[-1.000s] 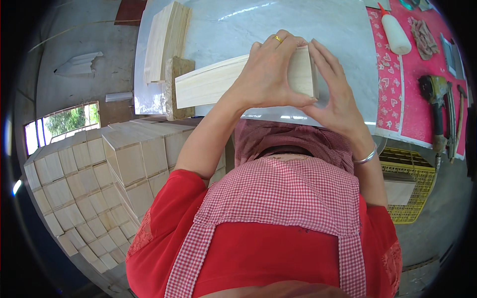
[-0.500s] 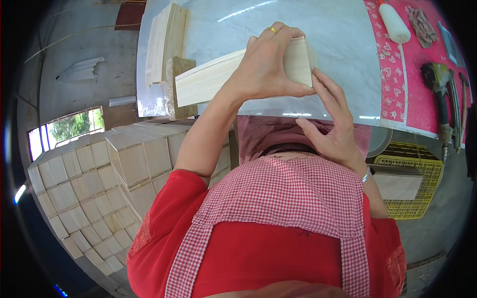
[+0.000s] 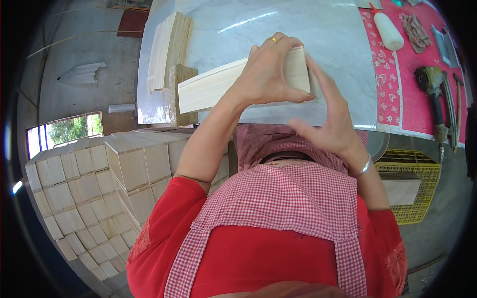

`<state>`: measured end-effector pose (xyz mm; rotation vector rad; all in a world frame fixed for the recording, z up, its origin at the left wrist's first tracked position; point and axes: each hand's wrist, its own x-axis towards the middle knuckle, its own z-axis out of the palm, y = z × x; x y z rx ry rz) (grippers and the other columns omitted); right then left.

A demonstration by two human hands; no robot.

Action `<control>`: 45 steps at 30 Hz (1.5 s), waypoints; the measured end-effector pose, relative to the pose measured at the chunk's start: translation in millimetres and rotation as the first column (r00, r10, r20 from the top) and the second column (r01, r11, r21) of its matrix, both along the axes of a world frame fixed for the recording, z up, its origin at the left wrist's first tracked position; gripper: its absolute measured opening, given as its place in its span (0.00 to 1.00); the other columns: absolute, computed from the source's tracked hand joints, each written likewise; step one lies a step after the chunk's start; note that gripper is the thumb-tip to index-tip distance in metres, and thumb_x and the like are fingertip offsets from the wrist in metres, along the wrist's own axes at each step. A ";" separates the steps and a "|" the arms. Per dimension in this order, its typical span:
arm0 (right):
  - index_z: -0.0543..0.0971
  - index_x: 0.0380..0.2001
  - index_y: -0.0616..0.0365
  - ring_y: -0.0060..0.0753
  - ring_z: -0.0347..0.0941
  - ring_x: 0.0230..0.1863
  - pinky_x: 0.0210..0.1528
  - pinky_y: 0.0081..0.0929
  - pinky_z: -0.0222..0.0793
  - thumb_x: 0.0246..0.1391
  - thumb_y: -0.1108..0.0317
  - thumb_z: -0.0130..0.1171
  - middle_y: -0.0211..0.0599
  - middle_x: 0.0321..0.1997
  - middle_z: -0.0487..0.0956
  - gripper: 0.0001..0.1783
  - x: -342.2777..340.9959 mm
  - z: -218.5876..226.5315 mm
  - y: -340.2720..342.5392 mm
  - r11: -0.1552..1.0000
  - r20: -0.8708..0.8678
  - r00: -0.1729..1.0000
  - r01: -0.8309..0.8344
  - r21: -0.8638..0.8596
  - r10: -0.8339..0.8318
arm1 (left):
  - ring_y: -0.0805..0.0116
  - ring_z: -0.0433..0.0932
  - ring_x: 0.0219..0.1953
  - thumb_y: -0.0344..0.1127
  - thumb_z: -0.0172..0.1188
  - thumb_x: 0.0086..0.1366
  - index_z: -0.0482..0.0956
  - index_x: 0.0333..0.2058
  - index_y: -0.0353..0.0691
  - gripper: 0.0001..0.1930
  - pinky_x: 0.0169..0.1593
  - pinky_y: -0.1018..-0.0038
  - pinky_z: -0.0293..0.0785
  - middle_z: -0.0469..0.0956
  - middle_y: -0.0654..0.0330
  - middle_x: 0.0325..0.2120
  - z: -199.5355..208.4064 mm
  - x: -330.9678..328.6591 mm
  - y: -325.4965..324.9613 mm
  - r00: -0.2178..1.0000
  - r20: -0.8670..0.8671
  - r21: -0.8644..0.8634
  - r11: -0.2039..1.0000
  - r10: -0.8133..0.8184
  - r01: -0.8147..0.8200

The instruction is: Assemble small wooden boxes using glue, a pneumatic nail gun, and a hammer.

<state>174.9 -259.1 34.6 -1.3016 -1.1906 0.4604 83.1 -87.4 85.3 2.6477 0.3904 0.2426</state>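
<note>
A long pale wooden box [image 3: 211,85] lies across the grey-white tabletop [image 3: 343,64], its squarish right end facing me. My left hand [image 3: 266,74] is closed over that end, thumb on the near edge and fingers on the far edge. Just right of it, my right hand [image 3: 335,116] is open, fingers stretched up along the end and thumb apart, slightly blurred; whether its fingertips touch the box I cannot tell. At the box's left end stands a rough wooden block [image 3: 181,94]. Behind the block sits a stack of thin wooden boards [image 3: 169,52].
Many similar wooden boxes [image 3: 84,186] are piled at lower left. On the pink cloth [image 3: 410,99] at right lie a white bottle with red tip [image 3: 388,32], a rag [image 3: 416,32], a power tool [image 3: 435,94] and a hammer [image 3: 458,109]. Below is a yellow crate [image 3: 427,184].
My right hand's fingers have shifted up along the box's end, and its thumb has moved slightly left. My left hand keeps its grip. The whole view has shifted a little.
</note>
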 end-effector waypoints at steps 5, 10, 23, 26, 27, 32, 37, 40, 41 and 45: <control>0.63 0.66 0.64 0.47 0.65 0.67 0.67 0.39 0.59 0.41 0.64 0.71 0.51 0.67 0.67 0.48 -5.0 3.9 -40.2 0.995 -0.077 0.995 -0.067 -0.075 0.061 | 0.52 0.76 0.46 0.47 0.78 0.33 0.71 0.51 0.35 0.45 0.51 0.62 0.72 0.74 0.52 0.44 1.4 -0.8 2.0 1.000 0.003 0.017 1.000 -0.012 0.012; 0.75 0.55 0.63 0.48 0.71 0.60 0.63 0.38 0.64 0.45 0.68 0.71 0.48 0.59 0.75 0.31 27.8 5.6 -69.6 0.974 0.152 0.988 0.071 -0.213 -0.039 | 0.53 0.74 0.49 0.50 0.78 0.32 0.72 0.52 0.37 0.46 0.51 0.60 0.64 0.74 0.54 0.46 -1.5 -0.4 1.7 1.000 -0.020 -0.066 0.998 0.019 -0.020; 0.73 0.56 0.62 0.58 0.75 0.50 0.49 0.44 0.73 0.55 0.50 0.64 0.55 0.53 0.77 0.33 228.8 -51.4 -162.7 0.324 0.957 0.242 0.929 -0.180 -0.160 | 0.53 0.74 0.50 0.53 0.77 0.32 0.73 0.52 0.37 0.46 0.51 0.59 0.64 0.74 0.54 0.46 -2.6 0.8 0.5 1.000 0.005 -0.047 0.999 0.025 -0.024; 0.70 0.58 0.62 0.60 0.73 0.53 0.51 0.47 0.71 0.54 0.56 0.63 0.61 0.49 0.78 0.32 248.6 -55.9 -166.5 0.234 0.824 0.518 0.851 -0.470 -0.229 | 0.51 0.75 0.48 0.52 0.77 0.35 0.72 0.53 0.36 0.45 0.53 0.60 0.70 0.74 0.51 0.45 -2.0 -1.6 0.5 1.000 0.011 0.031 1.000 0.006 -0.006; 0.70 0.58 0.62 0.60 0.73 0.53 0.51 0.47 0.71 0.54 0.56 0.63 0.61 0.49 0.78 0.32 255.2 -56.0 -163.9 0.245 0.843 0.497 0.860 -0.447 -0.207 | 0.51 0.75 0.48 0.52 0.77 0.35 0.72 0.53 0.36 0.45 0.53 0.60 0.70 0.74 0.51 0.45 -1.0 -3.2 1.3 0.999 0.042 0.017 0.999 0.027 -0.027; 0.74 0.50 0.65 0.58 0.77 0.45 0.47 0.47 0.72 0.52 0.60 0.61 0.61 0.44 0.80 0.25 277.2 -36.1 -169.3 0.360 0.867 0.491 0.827 -0.432 -0.087 | 0.51 0.72 0.52 0.56 0.75 0.36 0.72 0.54 0.35 0.47 0.55 0.58 0.66 0.74 0.50 0.48 -6.3 3.5 -1.9 1.000 0.025 0.020 1.000 0.010 -0.010; 0.78 0.41 0.66 0.38 0.80 0.33 0.36 0.34 0.75 0.51 0.64 0.63 0.45 0.34 0.82 0.18 158.4 86.2 -103.4 0.292 0.624 0.766 0.639 -0.712 -0.153 | 0.52 0.71 0.54 0.57 0.75 0.36 0.72 0.54 0.35 0.47 0.55 0.58 0.65 0.74 0.50 0.49 -16.5 -6.3 4.2 0.997 0.074 0.061 0.998 0.000 -0.004; 0.79 0.38 0.65 0.24 0.77 0.30 0.33 0.24 0.73 0.50 0.69 0.65 0.36 0.29 0.79 0.14 106.1 117.9 -84.0 0.467 0.515 0.837 0.536 -0.703 -0.186 | 0.53 0.71 0.54 0.56 0.75 0.36 0.72 0.55 0.34 0.48 0.55 0.58 0.65 0.74 0.50 0.48 -18.0 -6.8 5.1 0.998 0.067 0.114 0.993 -0.019 0.011; 0.79 0.38 0.65 0.24 0.78 0.31 0.34 0.25 0.74 0.49 0.70 0.67 0.36 0.30 0.81 0.14 99.6 123.8 -79.0 0.636 0.495 0.863 0.436 -0.636 -0.097 | 0.53 0.71 0.54 0.56 0.75 0.35 0.72 0.55 0.34 0.48 0.54 0.58 0.65 0.74 0.50 0.48 -17.9 -4.9 4.4 0.997 0.064 0.134 0.991 -0.034 0.025; 0.79 0.43 0.65 0.26 0.78 0.37 0.40 0.27 0.75 0.48 0.73 0.71 0.36 0.37 0.83 0.18 63.2 151.8 -51.3 0.735 0.543 0.831 0.294 -0.611 0.119 | 0.54 0.72 0.54 0.56 0.75 0.35 0.72 0.54 0.34 0.48 0.53 0.59 0.65 0.74 0.51 0.48 -20.8 -2.3 1.5 0.998 0.057 0.162 0.987 -0.034 0.024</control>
